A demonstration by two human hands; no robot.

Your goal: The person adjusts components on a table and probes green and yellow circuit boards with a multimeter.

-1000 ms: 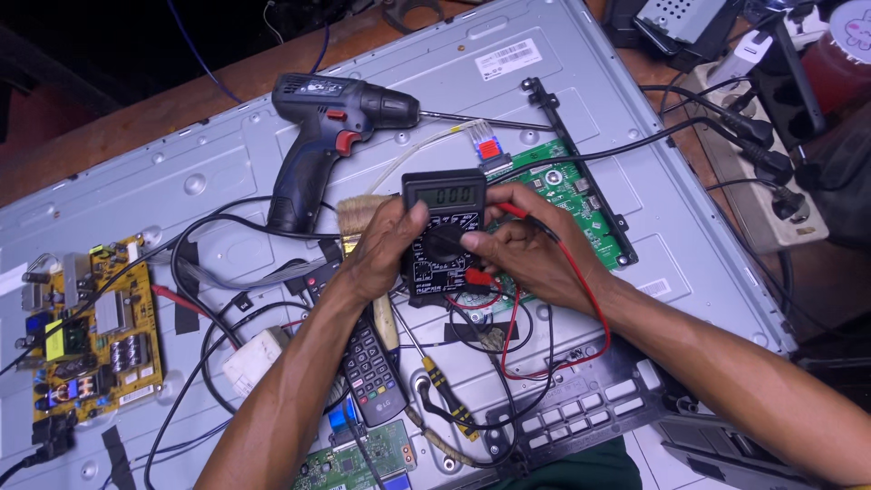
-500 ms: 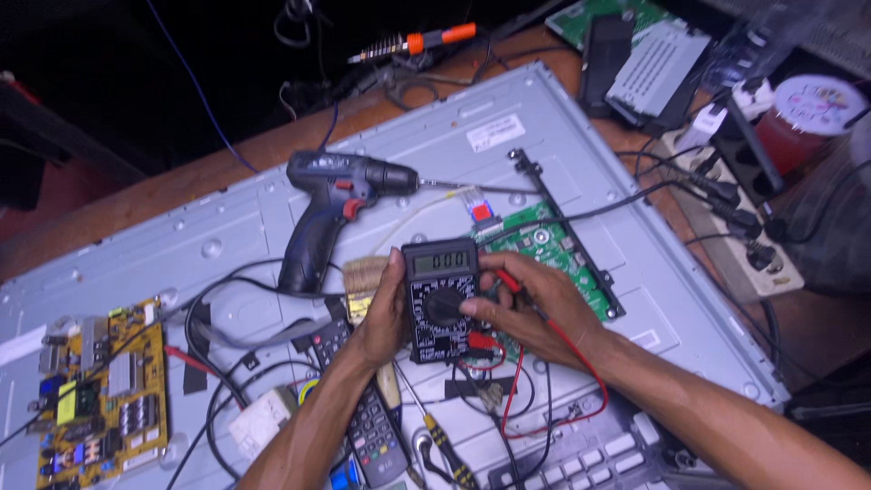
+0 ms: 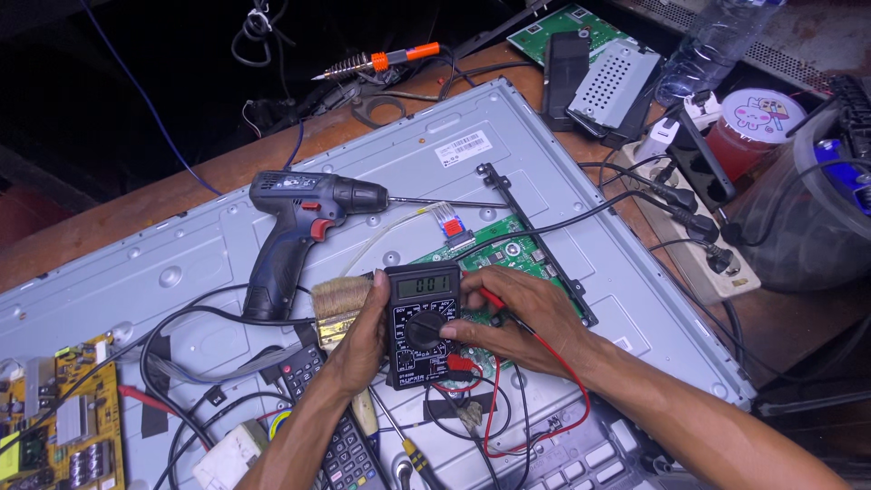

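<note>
A: Multimeter [image 3: 423,325], black, is held upright over the grey metal back panel [image 3: 209,245] of a flat screen, with its display turned up toward the head camera, so the reading can be seen at a glance.

B: It is cradled from the left by the left hand [image 3: 363,336], whose fingers [image 3: 380,280] are wrapped round the case edge; a firm hold is judged, leaving the face clear.

A: The right hand [image 3: 517,318] is laid across from the other side. Its fingertips are closed on the round dial [image 3: 423,330], and a red probe [image 3: 493,298] is tucked under the same hand. Whether the probe is gripped or merely pinned there cannot be told.

B: Now the count. One multimeter is seen, one cordless drill [image 3: 299,227] lying on its side on the panel, well apart from the hands, and one bristle brush [image 3: 340,304] just beside the left hand.

A: One soldering iron [image 3: 381,63] is seen on the wooden counter [image 3: 163,195] beyond the panel. One green circuit board [image 3: 517,259] is mounted under the hands, one yellow board [image 3: 63,417] at the panel's left end. One remote control [image 3: 340,445] is seen below the left wrist.

B: Leads are red and black, looped beneath the meter; two are plugged in, it seems.
</note>
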